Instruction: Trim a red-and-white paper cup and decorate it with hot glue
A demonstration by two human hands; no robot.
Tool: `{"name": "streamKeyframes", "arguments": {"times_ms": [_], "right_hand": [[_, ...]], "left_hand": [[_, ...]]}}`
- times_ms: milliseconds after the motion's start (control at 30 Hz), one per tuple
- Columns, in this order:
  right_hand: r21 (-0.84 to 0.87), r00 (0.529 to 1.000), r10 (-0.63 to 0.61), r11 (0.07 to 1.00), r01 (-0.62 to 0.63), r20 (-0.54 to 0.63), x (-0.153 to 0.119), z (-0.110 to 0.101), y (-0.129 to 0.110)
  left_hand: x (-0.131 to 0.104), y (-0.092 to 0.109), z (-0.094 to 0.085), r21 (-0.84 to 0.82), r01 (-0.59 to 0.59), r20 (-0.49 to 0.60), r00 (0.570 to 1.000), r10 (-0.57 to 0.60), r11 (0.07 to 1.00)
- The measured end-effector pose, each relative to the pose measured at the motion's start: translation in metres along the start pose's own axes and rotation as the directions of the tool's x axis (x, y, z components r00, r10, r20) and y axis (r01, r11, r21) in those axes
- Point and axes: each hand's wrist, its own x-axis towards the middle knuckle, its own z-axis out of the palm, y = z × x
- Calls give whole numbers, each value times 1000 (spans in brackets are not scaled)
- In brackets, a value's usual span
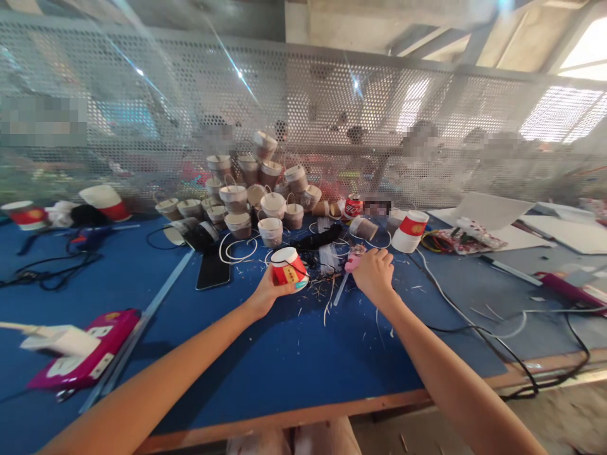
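Observation:
My left hand (266, 292) is wrapped round a red and white paper cup (290, 270), held tilted above the blue table, with a dark cord across its side. My right hand (375, 273) is closed on a small pink tool (353, 259), which looks like a glue gun; a translucent stick (341, 289) points down from it toward the table. Its far end is partly hidden by my fingers. Black fuzzy material (318, 239) and thin scraps lie between and behind the two hands.
Small handled buckets (272, 205) are stacked at the back. A phone (213, 268) lies left of my left hand, a magenta power strip (90, 347) farther left. A red and white cup (410, 232), a red can (353, 206), cables and papers (496, 212) stand or lie rightward.

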Motion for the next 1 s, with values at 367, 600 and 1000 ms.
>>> {"name": "streamKeyframes", "arguments": {"times_ms": [367, 600, 1000], "right_hand": [[620, 789, -592, 560, 549, -163, -27, -24, -28], [664, 793, -591, 533, 524, -151, -44, -12, -45], [943, 774, -571, 320, -98, 274, -24, -11, -34]], "left_hand": [[-1, 0, 3, 11, 16, 28, 999, -17, 1000], [1, -2, 6, 148, -39, 29, 999, 36, 988], [-3, 2, 6, 204, 47, 78, 995, -64, 978]]}}
